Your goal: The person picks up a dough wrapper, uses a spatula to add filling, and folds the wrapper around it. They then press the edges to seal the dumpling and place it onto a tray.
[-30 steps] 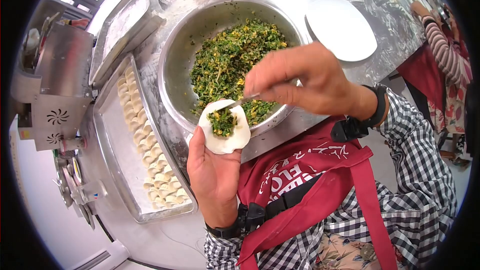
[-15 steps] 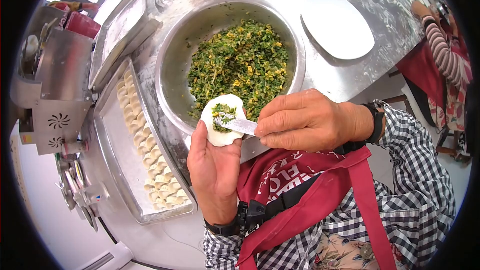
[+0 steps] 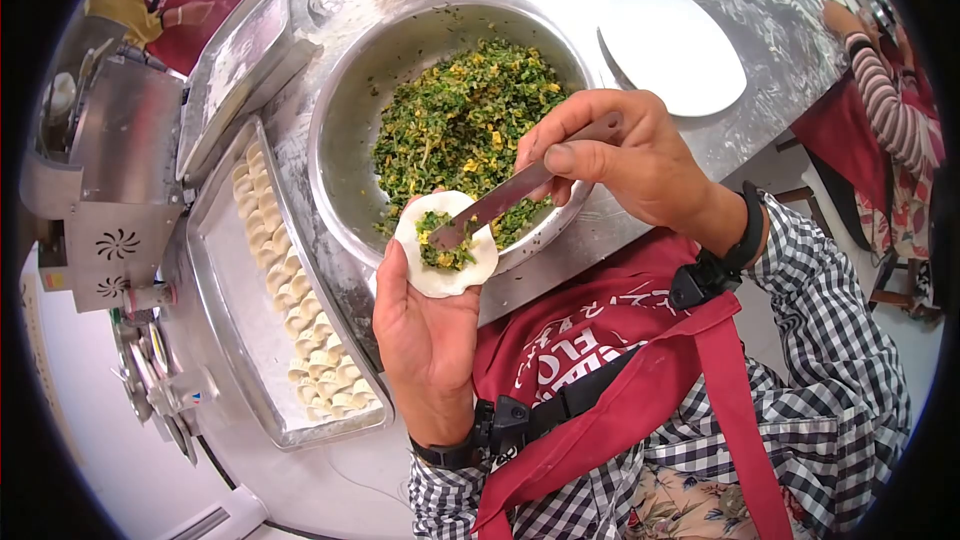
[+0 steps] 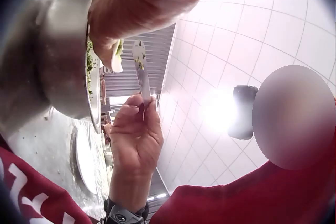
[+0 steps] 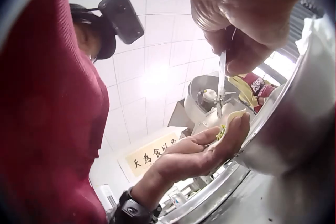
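Note:
In the head view my left hand holds a round white dumpling wrapper on its cupped fingers, thumb along the left edge. A mound of chopped green and yellow filling lies on the middle of the wrapper. My right hand pinches a flat metal spatula between thumb and fingers, its tip right at the filling. Bits of green cling to the spatula blade in the left wrist view. Both hands are over the near rim of a large steel bowl of the same filling.
To the left, a metal tray carries rows of folded dumplings. Behind it stands a floury tray. A white plate lies right of the bowl on the floury steel table. Other people are at the far left and right.
The spatula went from the wrapper to the bowl's side, tilting over the filling again; the right hand dipped, then rose. The wrapper stays on the left hand. A person has come into view at upper left.

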`<act>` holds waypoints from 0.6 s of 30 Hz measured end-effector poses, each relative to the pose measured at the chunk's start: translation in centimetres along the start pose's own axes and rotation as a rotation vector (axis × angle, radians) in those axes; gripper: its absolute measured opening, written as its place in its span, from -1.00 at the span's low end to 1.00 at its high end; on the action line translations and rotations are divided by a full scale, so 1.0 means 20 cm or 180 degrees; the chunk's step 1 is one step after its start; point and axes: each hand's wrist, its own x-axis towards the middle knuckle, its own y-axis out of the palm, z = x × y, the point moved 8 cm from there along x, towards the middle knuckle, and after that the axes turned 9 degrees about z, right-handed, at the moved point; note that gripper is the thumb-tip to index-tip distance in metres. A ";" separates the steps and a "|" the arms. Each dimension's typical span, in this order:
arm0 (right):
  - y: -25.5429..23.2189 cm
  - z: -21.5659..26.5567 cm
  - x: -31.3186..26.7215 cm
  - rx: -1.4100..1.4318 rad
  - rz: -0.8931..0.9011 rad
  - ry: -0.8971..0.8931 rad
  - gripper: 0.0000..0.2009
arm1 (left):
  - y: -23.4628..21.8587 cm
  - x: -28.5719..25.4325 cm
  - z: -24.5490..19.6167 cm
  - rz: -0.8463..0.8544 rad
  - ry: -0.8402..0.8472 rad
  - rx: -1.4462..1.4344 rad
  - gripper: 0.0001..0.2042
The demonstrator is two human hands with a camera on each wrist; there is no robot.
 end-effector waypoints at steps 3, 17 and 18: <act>0.02 -0.05 0.03 0.0396 0.0066 0.0257 -0.87 | 0.02 0.00 0.01 -0.0050 -0.0032 0.0159 -0.64; 0.01 -0.03 0.04 0.0021 0.0228 0.0417 -0.87 | -0.01 -0.01 -0.01 -0.0363 0.0020 0.0655 -0.61; 0.00 -0.03 0.04 0.0022 0.0227 0.0417 -0.87 | -0.01 -0.01 -0.01 -0.0366 0.0025 0.0680 -0.62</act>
